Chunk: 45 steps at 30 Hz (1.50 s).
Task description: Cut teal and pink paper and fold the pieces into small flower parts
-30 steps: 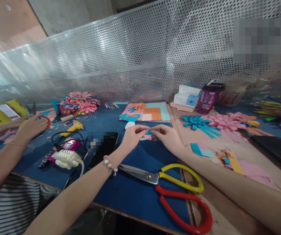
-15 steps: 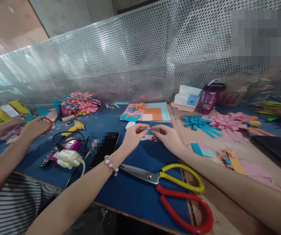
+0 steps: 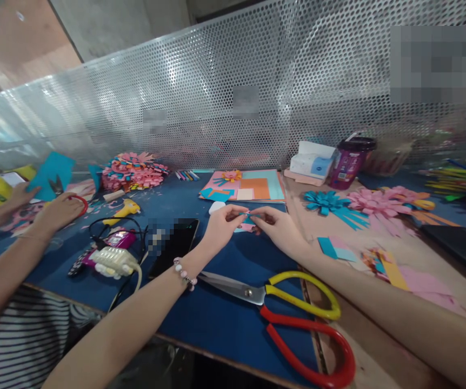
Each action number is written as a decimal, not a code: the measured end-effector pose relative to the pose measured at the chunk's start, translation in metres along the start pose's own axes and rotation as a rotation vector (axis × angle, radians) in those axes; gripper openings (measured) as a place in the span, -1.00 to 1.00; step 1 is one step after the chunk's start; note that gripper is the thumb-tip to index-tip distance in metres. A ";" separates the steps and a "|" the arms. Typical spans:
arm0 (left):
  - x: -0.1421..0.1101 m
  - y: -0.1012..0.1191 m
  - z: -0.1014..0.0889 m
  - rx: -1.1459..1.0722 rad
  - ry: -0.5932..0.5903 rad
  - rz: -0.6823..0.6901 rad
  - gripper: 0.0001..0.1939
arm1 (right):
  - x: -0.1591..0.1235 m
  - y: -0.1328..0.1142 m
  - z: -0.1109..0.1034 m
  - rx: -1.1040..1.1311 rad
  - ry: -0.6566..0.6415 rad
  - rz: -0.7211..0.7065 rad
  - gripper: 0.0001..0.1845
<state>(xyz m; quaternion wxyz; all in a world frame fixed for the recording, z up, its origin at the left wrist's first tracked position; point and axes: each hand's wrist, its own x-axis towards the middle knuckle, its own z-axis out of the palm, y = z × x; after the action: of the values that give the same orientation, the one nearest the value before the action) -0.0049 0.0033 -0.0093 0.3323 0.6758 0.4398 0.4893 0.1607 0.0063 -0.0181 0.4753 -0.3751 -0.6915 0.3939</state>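
Between my two hands is a small piece of blue paper, mostly hidden by fingers. My left hand, with a beaded bracelet at its wrist, pinches one side of it. On the other side my right hand pinches it too. Pink and pale scraps show just below the fingertips. Large scissors with one yellow and one red handle lie on the blue table between my forearms. A phone rests left of my left wrist. Behind my hands lies a stack of coloured paper.
At left, a co-worker's hands hold red-handled scissors and blue paper. A yellow glue gun, cables and a power strip lie nearby. Paper flowers, a tissue pack and a purple cup stand right.
The co-worker has raised the blue paper into view, with the scissor blades against it. My own hands stay nearly still, pinching the small paper. The view shifts very slightly.
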 end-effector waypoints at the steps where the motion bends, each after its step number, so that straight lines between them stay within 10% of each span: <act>1: 0.000 0.000 0.000 0.004 0.004 0.001 -0.76 | 0.000 0.000 0.000 -0.015 0.003 -0.011 -0.73; 45: -0.002 0.006 -0.001 0.071 0.007 0.033 -0.76 | 0.000 -0.005 -0.003 -0.109 0.104 -0.044 -0.76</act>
<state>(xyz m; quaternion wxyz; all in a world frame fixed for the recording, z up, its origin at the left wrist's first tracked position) -0.0041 -0.0005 -0.0041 0.2984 0.6926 0.4469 0.4812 0.1628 0.0049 -0.0130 0.4979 -0.4051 -0.6944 0.3252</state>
